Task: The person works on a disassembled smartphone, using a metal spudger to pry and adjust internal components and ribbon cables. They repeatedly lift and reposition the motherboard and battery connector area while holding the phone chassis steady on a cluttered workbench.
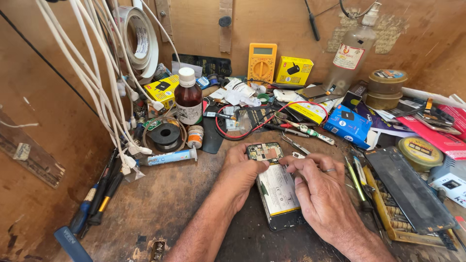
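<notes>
On bench centre, we held an opened phone (pixel 277 190) between both hands.
Left hand (pixel 239 175) gripped its upper-left edge; right hand (pixel 318 191) pinched near the board. We judged steady bracing and light fingertip force best. Long axis ran away from us, board end far, tilted slightly left.

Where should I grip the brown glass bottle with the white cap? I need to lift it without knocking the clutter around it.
Judging by its pose, take the brown bottle by its shoulder just under the white cap, coming from above. It stands upright, and its lower body is hemmed in by the yellow box, the solder spool and small parts, so only the top looks free.
</notes>
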